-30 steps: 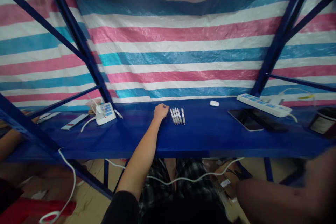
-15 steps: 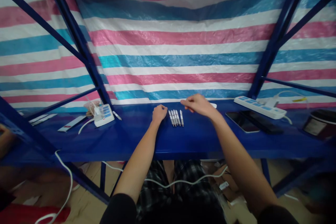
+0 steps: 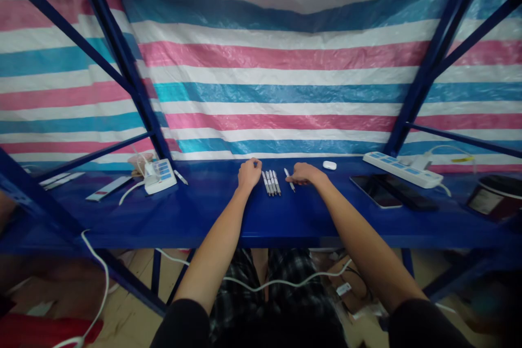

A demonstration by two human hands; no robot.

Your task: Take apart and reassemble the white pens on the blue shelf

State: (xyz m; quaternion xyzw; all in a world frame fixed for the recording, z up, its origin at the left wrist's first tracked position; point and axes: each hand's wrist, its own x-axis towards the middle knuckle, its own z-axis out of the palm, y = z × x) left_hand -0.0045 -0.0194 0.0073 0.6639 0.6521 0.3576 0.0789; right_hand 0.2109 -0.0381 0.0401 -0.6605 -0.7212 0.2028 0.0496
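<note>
While a single pen is pinched by the right hand near the back edge of the counter, whether anything is gripped by the left hand, just beside lined-up pens, cannot be told

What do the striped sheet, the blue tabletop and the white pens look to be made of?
Striped sheet: probably glossy plastic tarpaulin, as it creases and throws bright glints.
Blue tabletop: likely painted metal, judging by its smooth, even colour and soft sheen.
White pens: apparently plastic barrels; the greyish tips are too small to judge.
</note>
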